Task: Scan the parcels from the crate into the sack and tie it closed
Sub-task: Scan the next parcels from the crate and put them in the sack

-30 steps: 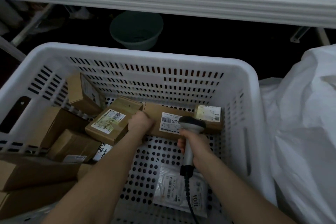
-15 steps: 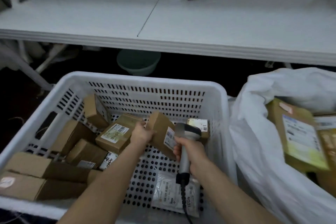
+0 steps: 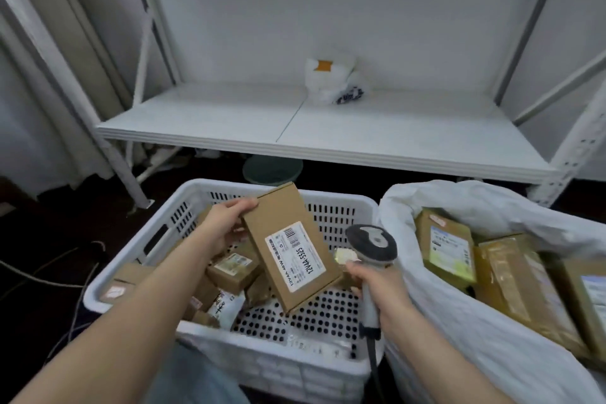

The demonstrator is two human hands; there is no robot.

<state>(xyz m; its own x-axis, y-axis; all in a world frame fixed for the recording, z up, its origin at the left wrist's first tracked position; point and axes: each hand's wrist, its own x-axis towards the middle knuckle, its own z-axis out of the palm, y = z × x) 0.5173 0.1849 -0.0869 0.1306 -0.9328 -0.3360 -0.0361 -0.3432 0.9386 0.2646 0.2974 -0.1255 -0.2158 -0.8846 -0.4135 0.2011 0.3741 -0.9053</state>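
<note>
One parcel (image 3: 290, 249) is now held above the crate (image 3: 344, 199) beside the scanner (image 3: 372, 246).

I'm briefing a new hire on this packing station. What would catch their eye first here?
First, the brown box with its white label, held tilted above the white crate by the left hand at centre. Just right of it, the right hand grips a scanner. At far right, a white sack gapes open with parcels inside.
</note>
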